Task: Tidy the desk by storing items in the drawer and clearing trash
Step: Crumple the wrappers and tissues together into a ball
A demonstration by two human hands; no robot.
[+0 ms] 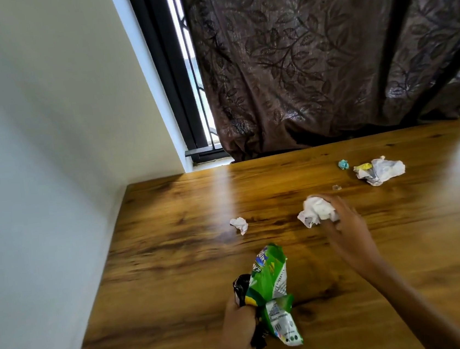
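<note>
My left hand (240,326) is closed around a crumpled green snack wrapper (269,281) together with a black wrapper (241,286), held just above the wooden desk (176,266) near its front. My right hand (342,219) reaches to the middle of the desk and grips a crumpled white tissue (316,210). A small white paper ball (239,225) lies loose to the left of that tissue. At the back right lie a crumpled white and yellow wrapper (380,171), a tiny teal ball (343,164) and a small clear scrap (336,187).
A white wall (47,137) runs along the desk's left edge. A dark brown leaf-patterned curtain (323,49) hangs behind the desk's far edge, with a black window frame (176,94) beside it. No drawer is in view.
</note>
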